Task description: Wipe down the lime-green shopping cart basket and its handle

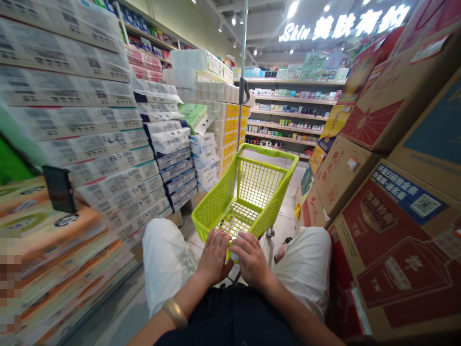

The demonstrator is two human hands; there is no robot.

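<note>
Close in front of my body, my left hand and my right hand meet with their fingers curled. A small white thing shows between them, mostly covered by my fingers, so its kind is unclear. Just beyond my fingertips is the near end of a lime-green shopping cart, whose basket has a grid of holes. I see nothing lying in the basket. My hands overlap the cart's near rim in the view; whether they touch it I cannot tell.
Stacked wrapped paper packs rise on the left, with orange packs and a dark upright panel nearer me. Cardboard cartons stand close on the right. A glass door handle and stocked shelves lie ahead.
</note>
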